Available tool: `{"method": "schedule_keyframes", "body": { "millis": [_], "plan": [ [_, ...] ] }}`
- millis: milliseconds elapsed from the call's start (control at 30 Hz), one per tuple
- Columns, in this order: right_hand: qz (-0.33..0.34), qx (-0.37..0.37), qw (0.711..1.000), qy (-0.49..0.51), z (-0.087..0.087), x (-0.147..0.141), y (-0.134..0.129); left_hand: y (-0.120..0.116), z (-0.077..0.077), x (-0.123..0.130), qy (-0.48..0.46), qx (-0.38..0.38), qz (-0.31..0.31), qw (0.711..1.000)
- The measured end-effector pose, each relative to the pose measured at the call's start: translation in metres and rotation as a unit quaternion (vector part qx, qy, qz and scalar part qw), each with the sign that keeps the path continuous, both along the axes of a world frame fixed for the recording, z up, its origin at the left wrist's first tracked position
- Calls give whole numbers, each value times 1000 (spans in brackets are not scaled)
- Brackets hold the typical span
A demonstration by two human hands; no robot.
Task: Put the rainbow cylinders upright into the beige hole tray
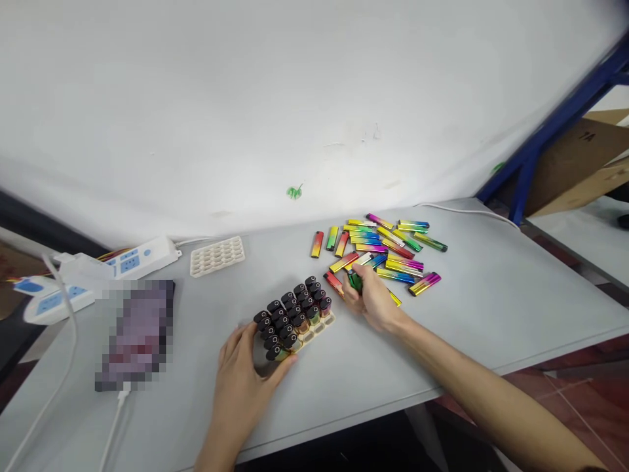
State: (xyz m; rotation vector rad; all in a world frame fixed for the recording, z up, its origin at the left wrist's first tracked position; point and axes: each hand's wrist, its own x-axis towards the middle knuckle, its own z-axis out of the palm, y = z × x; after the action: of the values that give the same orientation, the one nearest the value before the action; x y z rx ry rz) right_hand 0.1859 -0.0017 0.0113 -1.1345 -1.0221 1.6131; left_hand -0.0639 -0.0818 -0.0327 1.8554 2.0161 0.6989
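Observation:
My left hand (pixel 240 373) is wrapped round the left end of a cream-coloured slotted tray (pixel 322 326), thumb along the near edge. Rows of upright lighters (pixel 287 319) with black tops stand in the tray, and a few slots along its near right edge hold none. To the right of the tray, my right hand (pixel 377 300) is closed round a green lighter (pixel 354 282). That hand is over the near left side of a loose pile of shiny lighters (pixel 363 239) in red, yellow, green, blue and purple, and hides some of them.
A second slotted tray (pixel 217 255) lies flat at the back left. White power strips (pixel 130 264) and a blurred-out flat device (pixel 137 331) with a charging cable (pixel 115 419) occupy the left side. Behind the grey table (pixel 491 288) rises a white wall; a blue metal frame (pixel 523 183) stands at right.

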Motion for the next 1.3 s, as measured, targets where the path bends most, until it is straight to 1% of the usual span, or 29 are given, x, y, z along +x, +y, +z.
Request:
{"method": "schedule_keyframes", "body": {
  "millis": [200, 367, 600, 733, 833, 967, 1100, 1200, 1300],
  "plan": [
    [-15, -8, 1000, -5, -5, -3, -5, 1, 1, 0, 7, -11, -1, 1000],
    [3, 9, 1000, -18, -9, -4, -10, 0, 1, 0, 13, -7, 1, 1000],
    [5, 29, 999, -44, -14, -5, -15, 2, 1, 0, 16, -9, 0, 1000],
    [37, 53, 997, -46, -10, -5, -18, 2, 2, 0, 21, -7, -6, 1000],
    [63, 107, 990, -63, -3, -3, -20, 2, 3, 0, 23, -3, -8, 1000],
    [91, 204, 968, -112, 6, 2, -21, 2, 2, 0, 21, 0, -8, 1000],
    [68, 311, 928, -193, 11, 6, -23, 1, 1, 0, 21, 14, -17, 1000],
    [87, 363, 901, -220, 9, 6, -26, 0, 1, 1, 17, 15, -19, 1000],
    [72, 442, 862, -236, 2, 4, -30, -1, 2, 2, 14, 2, -12, 1000]
  ]
}}
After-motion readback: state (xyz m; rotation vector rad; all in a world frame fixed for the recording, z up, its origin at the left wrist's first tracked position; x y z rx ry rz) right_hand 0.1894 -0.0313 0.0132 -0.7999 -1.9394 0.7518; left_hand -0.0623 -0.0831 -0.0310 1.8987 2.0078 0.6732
